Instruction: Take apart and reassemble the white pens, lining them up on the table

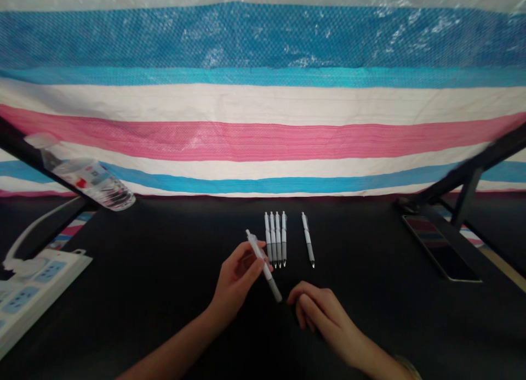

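My left hand [236, 278] holds a white retractable pen [263, 265] between thumb and fingers, tilted with its grey tip down and to the right. Just beyond it, several matching pens [275, 238] lie side by side on the black tabletop [382, 319], tips toward me. A single pen [308, 240] lies apart to their right. My right hand [320, 314] rests on the tabletop with its fingers curled and holds nothing. Its fingertips are close to the tip of the held pen.
A white power strip [35, 292] with a cable sits at the left edge. A clear plastic bottle [92, 182] lies on a black frame bar above it. A dark phone [439, 248] lies at the right beside a black stand [464, 188]. A striped tarp [263, 122] hangs behind.
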{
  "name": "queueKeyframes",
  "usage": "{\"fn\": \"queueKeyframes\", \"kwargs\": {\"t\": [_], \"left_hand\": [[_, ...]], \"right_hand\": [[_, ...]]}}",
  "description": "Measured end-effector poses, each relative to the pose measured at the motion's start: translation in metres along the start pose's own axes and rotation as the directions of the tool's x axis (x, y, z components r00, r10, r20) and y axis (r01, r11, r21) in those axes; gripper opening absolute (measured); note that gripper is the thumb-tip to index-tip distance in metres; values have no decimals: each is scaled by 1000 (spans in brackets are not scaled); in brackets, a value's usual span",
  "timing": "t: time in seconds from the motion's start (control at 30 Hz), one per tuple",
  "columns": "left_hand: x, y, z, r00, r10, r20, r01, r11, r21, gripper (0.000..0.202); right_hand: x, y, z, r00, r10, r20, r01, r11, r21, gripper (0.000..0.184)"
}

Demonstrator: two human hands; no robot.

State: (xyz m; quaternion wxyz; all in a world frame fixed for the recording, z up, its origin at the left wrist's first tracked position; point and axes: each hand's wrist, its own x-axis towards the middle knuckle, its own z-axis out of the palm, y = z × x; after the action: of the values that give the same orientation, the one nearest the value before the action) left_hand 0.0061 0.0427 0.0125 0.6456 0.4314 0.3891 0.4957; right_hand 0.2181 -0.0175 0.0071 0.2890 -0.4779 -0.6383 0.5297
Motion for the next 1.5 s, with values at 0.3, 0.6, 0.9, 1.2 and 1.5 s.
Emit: {"fn": "queueKeyframes", "kwargs": {"t": [0.3,0.6,0.9,1.2,1.5], "left_hand": [[7,-4,-4,997,-31,75,27,998,54,57],[10,-4,-7,999,-31,-10,32,997,72,65],[9,-3,-8,998,-50,-35,52,997,64,69],[7,-2,-8,999,-49,-1,49,998,48,58],[8,-1,-8,999,-46,-29,47,999,18,58]], "right_hand": [[0,5,0,1000,4,24,-5,1000,29,43],[1,0,-1,999,2,33,-1,1000,-11,46],[2,-1,0,999,12,33,-10,999,-53,44],[2,-2,0,999,6,35,-4,998,-63,42],[1,0,-1,1000,-3,29,5,997,-79,44]]}}
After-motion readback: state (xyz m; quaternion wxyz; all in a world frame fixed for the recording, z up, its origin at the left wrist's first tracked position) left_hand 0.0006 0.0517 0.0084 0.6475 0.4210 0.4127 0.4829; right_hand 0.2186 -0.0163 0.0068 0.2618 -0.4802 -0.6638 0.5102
